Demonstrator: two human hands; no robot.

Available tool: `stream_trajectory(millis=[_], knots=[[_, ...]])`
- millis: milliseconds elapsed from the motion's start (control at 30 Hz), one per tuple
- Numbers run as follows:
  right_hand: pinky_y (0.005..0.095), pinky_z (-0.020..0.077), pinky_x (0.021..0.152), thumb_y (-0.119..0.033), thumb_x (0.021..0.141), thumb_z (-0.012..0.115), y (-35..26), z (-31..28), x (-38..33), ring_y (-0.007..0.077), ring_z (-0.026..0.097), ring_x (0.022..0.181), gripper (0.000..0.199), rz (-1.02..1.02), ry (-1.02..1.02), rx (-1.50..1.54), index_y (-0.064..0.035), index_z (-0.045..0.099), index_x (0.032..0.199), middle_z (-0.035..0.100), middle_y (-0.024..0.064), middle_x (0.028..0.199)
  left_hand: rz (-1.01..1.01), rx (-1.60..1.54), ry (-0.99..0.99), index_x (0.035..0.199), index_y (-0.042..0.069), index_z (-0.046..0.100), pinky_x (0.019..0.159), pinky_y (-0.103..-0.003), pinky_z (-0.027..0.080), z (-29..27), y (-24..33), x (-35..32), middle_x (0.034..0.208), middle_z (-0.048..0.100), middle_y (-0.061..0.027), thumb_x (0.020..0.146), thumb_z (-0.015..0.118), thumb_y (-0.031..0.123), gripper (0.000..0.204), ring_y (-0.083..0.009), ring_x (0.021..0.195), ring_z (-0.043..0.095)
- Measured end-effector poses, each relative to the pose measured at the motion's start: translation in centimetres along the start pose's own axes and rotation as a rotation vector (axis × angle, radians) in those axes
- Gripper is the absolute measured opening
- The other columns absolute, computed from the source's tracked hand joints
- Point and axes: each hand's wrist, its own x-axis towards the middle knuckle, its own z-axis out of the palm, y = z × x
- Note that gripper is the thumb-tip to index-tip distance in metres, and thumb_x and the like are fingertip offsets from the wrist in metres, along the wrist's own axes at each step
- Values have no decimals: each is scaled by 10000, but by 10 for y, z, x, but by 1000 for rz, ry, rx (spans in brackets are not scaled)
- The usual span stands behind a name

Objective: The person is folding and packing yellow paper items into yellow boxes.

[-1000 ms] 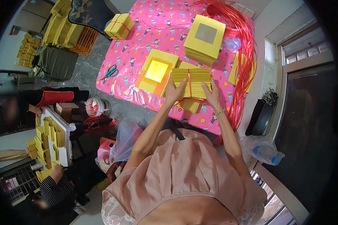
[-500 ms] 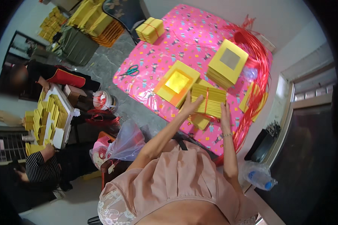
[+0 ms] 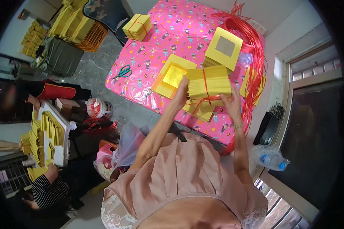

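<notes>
Centrally, I see my left hand (image 3: 180,95) and right hand (image 3: 234,105) clasping a ridged, blocky yellow paper bundle (image 3: 215,82) between them, flat red ribbon (image 3: 205,81) crossing it, glossy pink tablecloth (image 3: 172,36) beneath.

Beneath your grip you had a pink table (image 3: 156,45); left, gray floor (image 3: 99,61); right, a window (image 3: 315,69).

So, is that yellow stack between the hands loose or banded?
Banded: a red strip crosses the yellow stack. Whether it is knotted, I cannot tell.
</notes>
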Motion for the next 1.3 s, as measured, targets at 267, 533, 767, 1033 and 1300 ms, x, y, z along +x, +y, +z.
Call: stream_trajectory(millis=[267, 533, 767, 1033, 1300], knots=[[422, 366, 1027, -369, 765, 773, -73, 23, 62, 344, 456, 1181, 708, -221, -111, -162, -82, 524, 1363, 444, 169, 1279, -41, -261, -98, 1430, 120, 393, 843, -409, 518, -32, 55, -45, 1334, 547, -100, 826, 306, 833, 939, -239, 1058, 618], [494, 284, 1086, -365, 718, 766, -139, 96, 79, 365, 380, 1310, 762, -412, -279, -237, -172, 484, 1399, 427, 158, 1386, 121, -558, -54, 1343, 82, 497, 883, -479, 547, -107, 55, -46, 1259, 606, -126, 964, 478, 475, 547, -297, 1099, 625], [509, 273, 1084, -378, 735, 749, -172, 176, 95, 367, 366, 1324, 729, -601, -314, -176, -182, 493, 1389, 438, 136, 1393, 275, -720, -32, 1351, 21, 475, 1008, -466, 462, -186, 77, -67, 1340, 543, -181, 892, 536, 502, 668, -334, 1173, 574], [518, 243, 1077, -442, 767, 696, -154, 285, 105, 379, 346, 1300, 688, -570, -238, -176, -194, 501, 1379, 448, 142, 1380, 309, -836, -47, 1355, 9, 450, 1015, -423, 461, -267, 64, -46, 1338, 541, -183, 881, 568, 549, 729, -322, 1187, 563], [528, 251, 1072, -446, 786, 700, -139, 307, 89, 401, 345, 1291, 681, -530, -340, -251, -195, 499, 1386, 441, 134, 1395, 165, -856, 75, 1291, -10, 488, 768, -347, 560, -309, 15, -32, 1141, 640, -151, 881, 549, 605, 742, -259, 957, 661]])
